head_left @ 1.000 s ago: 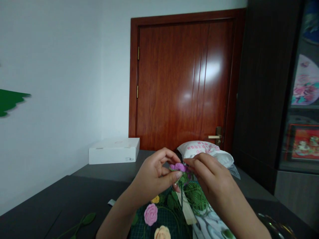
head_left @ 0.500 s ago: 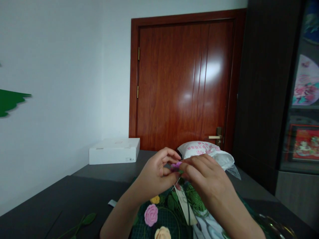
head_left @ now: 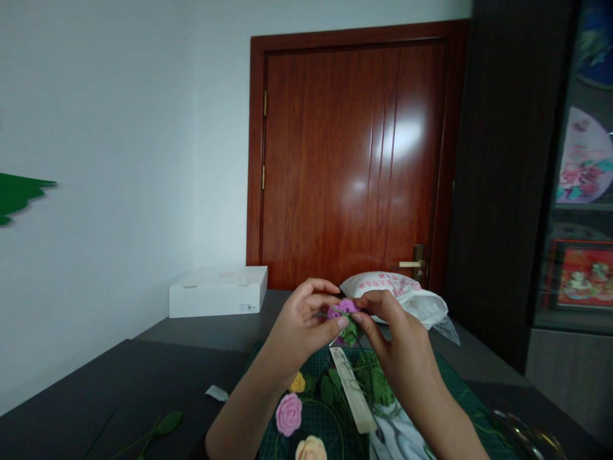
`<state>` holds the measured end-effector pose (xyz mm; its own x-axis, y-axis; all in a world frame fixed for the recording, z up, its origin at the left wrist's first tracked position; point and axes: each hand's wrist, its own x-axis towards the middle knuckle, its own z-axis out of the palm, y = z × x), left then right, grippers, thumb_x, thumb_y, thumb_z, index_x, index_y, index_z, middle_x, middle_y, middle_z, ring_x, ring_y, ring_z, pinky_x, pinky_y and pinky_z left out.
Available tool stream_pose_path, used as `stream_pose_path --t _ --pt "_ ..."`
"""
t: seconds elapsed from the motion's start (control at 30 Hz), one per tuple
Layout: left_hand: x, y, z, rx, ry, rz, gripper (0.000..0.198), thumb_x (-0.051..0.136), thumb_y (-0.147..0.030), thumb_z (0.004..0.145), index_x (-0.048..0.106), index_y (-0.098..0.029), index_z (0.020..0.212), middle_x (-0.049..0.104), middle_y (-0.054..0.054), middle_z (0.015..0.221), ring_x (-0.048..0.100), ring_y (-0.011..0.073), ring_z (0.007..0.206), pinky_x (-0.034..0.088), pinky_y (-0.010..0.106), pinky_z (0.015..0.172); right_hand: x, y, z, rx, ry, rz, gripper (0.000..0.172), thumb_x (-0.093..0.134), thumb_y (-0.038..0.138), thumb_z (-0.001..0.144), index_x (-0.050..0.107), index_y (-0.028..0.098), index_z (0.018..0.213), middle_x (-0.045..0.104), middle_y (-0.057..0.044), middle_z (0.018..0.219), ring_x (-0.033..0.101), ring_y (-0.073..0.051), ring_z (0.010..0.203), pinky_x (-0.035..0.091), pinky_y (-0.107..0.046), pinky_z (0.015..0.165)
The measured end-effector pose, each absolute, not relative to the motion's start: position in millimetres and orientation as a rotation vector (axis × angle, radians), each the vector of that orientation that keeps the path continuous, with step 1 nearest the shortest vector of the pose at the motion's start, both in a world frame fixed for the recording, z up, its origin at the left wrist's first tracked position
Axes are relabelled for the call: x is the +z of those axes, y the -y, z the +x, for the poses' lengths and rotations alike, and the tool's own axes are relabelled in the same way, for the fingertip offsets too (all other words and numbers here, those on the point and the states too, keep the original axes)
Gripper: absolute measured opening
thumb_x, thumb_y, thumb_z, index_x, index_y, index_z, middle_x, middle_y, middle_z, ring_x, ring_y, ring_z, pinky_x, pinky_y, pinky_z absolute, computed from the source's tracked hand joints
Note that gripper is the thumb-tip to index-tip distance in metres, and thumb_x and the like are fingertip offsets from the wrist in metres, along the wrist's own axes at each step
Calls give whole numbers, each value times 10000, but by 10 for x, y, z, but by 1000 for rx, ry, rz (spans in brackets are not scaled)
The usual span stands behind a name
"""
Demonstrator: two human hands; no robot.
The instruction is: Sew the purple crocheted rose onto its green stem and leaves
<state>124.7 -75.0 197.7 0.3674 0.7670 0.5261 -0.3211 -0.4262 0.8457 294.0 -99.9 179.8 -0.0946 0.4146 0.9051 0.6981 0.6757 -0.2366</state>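
Note:
My left hand [head_left: 299, 326] and my right hand [head_left: 390, 329] meet in the air above a green cutting mat [head_left: 313, 418]. Between their fingertips they pinch a purple crocheted flower [head_left: 343, 310] with green crocheted leaves [head_left: 351, 333] beneath it. Below my right wrist lies a bundle of green yarn [head_left: 373, 378], next to a pale flat strip [head_left: 352, 390]. A pink crocheted rose [head_left: 288, 414], a small yellow crocheted flower [head_left: 297, 382] and a peach crocheted flower [head_left: 311, 448] rest on the mat, below my left forearm.
A white plastic bag [head_left: 395, 295] with pink print lies behind my hands. A white box [head_left: 218, 292] stands on the dark table [head_left: 191, 342] near the wall. A crocheted leaf on a stem [head_left: 167, 423] lies left of the mat, patterned cloth [head_left: 397, 441] lies on it, and a wooden door [head_left: 349, 160] stands beyond.
Both hands have risen slightly and drawn closer to me, lifting the purple flower. More of the flower, the green leaves and the mat now shows.

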Motion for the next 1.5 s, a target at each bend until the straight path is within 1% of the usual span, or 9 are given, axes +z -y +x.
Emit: stream_pose_path --t 0.27,0.47,0.6,0.7,0.83,1.0,1.2,1.4,1.5 --pt "1896 787 1384 1317 -300 1461 399 807 -108 702 585 -173 1027 668 37 977 636 163 905 500 253 767 1722 919 2836 -189 1544 -938 31 493 210 976 523 214 980 718 -48 869 731 -194 753 547 -275 636" --pt "1863 724 1361 1334 -266 1584 337 773 -96 735 606 -162 1020 647 43 997 605 155 922 476 267 809 1909 1010 3095 -405 1700 -835 117 597 196 931 658 244 1019 668 -81 1106 617 -265 1083 467 -440 925" --pt "1818 666 1348 1309 -196 1786 255 736 -63 748 612 -163 947 598 18 920 570 142 871 447 257 776 1972 1016 3212 -339 1884 -704 54 670 225 899 677 242 950 626 -37 895 606 -224 891 474 -356 774" --pt "1796 660 1356 1309 -216 1840 306 702 -19 747 593 -175 986 583 14 934 563 143 884 436 254 774 1968 988 3203 -365 2008 -642 22 658 214 909 662 234 918 626 -29 866 590 -208 842 452 -338 737" --pt "1813 692 1368 1315 -270 1869 328 683 -10 741 569 -184 994 582 3 907 563 135 835 433 248 735 1967 1014 3119 -468 2027 -668 144 565 210 959 634 229 834 639 -23 829 565 -203 801 412 -348 717" --pt "1860 741 1378 1405 -450 1943 253 656 -38 742 577 -184 933 577 -4 848 561 145 785 436 266 711 1945 1141 3044 -104 1793 -541 177 516 247 986 562 227 816 604 -8 789 572 -178 772 436 -314 702" --pt "1866 822 1382 1411 -483 2010 199 624 -68 759 638 -181 922 624 23 859 599 177 801 465 305 731 1837 1048 2989 388 1488 -485 264 379 377 1048 459 241 836 599 47 587 487 -110 458 373 -224 454" --pt "1936 857 1358 1437 -586 2206 229 596 -50 772 748 -193 865 703 59 916 637 211 882 467 346 809 1911 1085 2953 701 1239 -307 509 396 405 1046 499 192 595 439 50 437 376 -71 396 315 -201 417" --pt "1931 775 1330 1420 -626 2228 269 570 -26 770 750 -199 871 718 61 956 649 214 933 464 352 848 2006 1213 2999 795 1077 -153 430 464 374 1027 540 192 646 400 71 435 283 -63 374 292 -179 391"
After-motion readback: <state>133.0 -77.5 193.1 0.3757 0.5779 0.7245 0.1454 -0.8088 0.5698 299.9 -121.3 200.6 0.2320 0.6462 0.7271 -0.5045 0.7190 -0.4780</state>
